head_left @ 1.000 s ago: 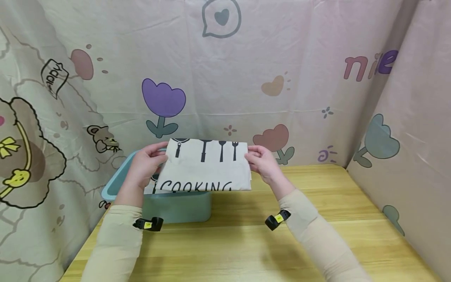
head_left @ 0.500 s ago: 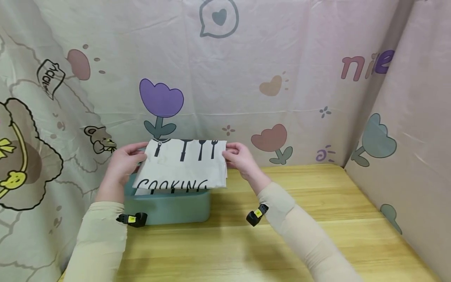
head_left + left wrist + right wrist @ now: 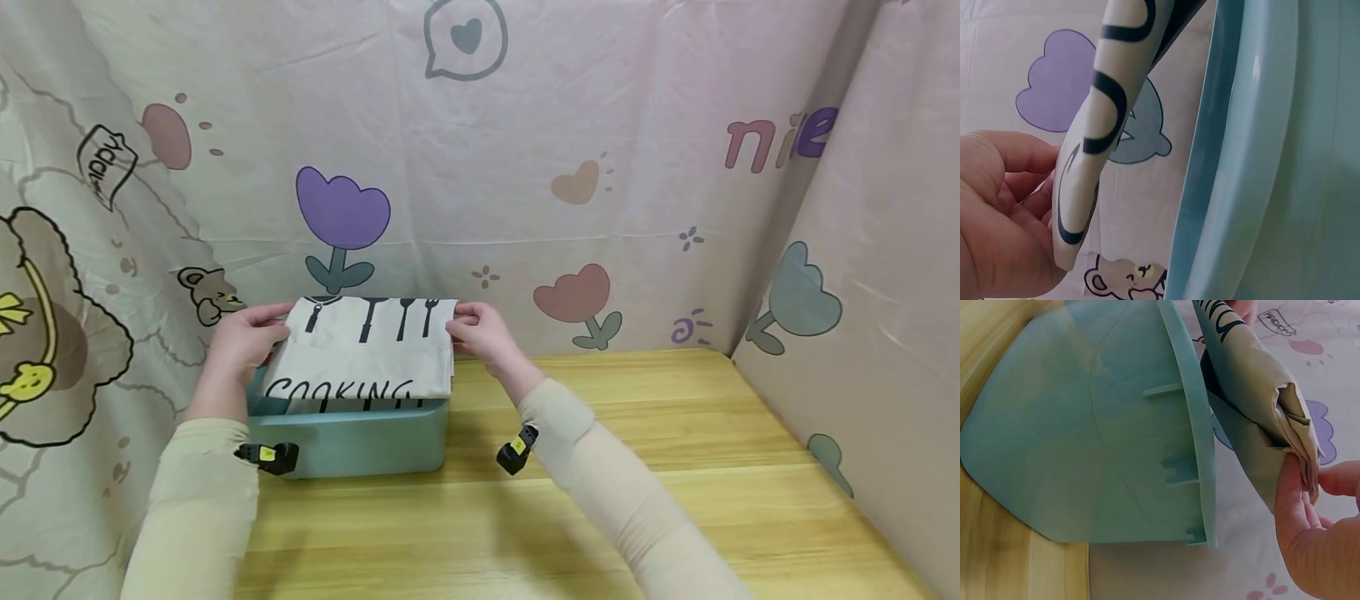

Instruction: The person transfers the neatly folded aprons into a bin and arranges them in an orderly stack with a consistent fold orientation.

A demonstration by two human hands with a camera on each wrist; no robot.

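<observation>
A folded white cloth (image 3: pixel 360 354), printed in black with kitchen utensils and the word COOKING, is held level between both hands over a light teal plastic bin (image 3: pixel 352 446). My left hand (image 3: pixel 243 342) pinches its left edge, thumb on top. On the opposite side my right hand (image 3: pixel 483 333) grips the right edge. In the right wrist view, several fabric layers show in the fold (image 3: pixel 1294 419) beside the right fingers. Under the cloth's front edge, a strip of another printed white cloth (image 3: pixel 345 407) shows inside the bin. Most of the bin's inside is hidden.
The bin stands on a wood-grain table (image 3: pixel 600 483), toward its left back. Behind the table hangs a printed curtain (image 3: pixel 465 167), with further curtain on the left and right sides. A small black wrist camera (image 3: pixel 270 457) sits on the left wrist, another on the right.
Both hands have moved left with the folded cloth, which now lies squarely above the bin and slightly closer to its rim. The bin has stayed in place.
</observation>
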